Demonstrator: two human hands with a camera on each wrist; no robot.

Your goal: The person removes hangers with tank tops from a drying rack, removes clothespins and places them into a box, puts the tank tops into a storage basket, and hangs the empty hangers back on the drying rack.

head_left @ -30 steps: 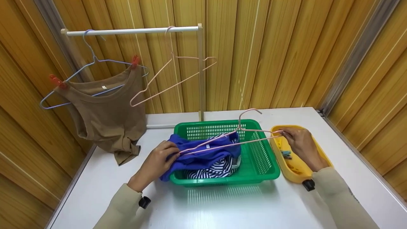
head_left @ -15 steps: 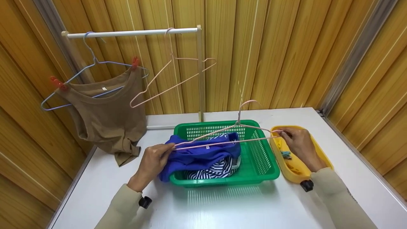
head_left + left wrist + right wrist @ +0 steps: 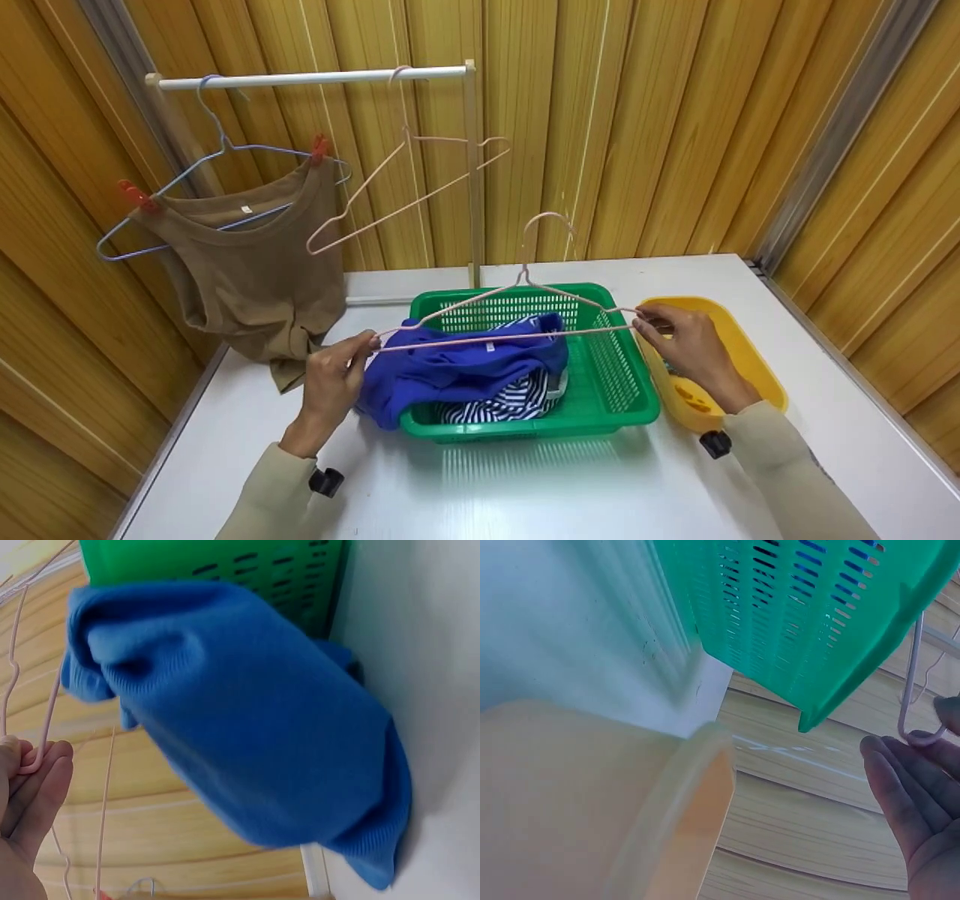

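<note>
A pink wire hanger (image 3: 524, 274) is stretched level between my two hands, hook upward, above the green basket. My left hand (image 3: 330, 379) pinches its left end, and the left wrist view shows thumb and fingers at the bent wire (image 3: 33, 765). At the other end, my right hand (image 3: 691, 346) pinches the wire corner beside the yellow tray. Below the hanger, a blue knit garment (image 3: 450, 379) lies in the basket (image 3: 525, 429) and droops over its left side. Part of a black-and-white striped garment (image 3: 510, 405) shows beneath it.
Behind stands a rack with a white rail (image 3: 300, 77). It bears a brown sleeveless top (image 3: 247, 262) clipped with red clothespins (image 3: 137, 196) to a blue hanger, plus another pink hanger (image 3: 409, 202). The yellow tray (image 3: 757, 360) at right holds clothespins (image 3: 691, 399). Wood-patterned walls enclose the table.
The pink hanger has risen off the blue garment and shifted left, turning more upright. Both hands moved left with it. The blue garment's left part slumped slightly further left.
</note>
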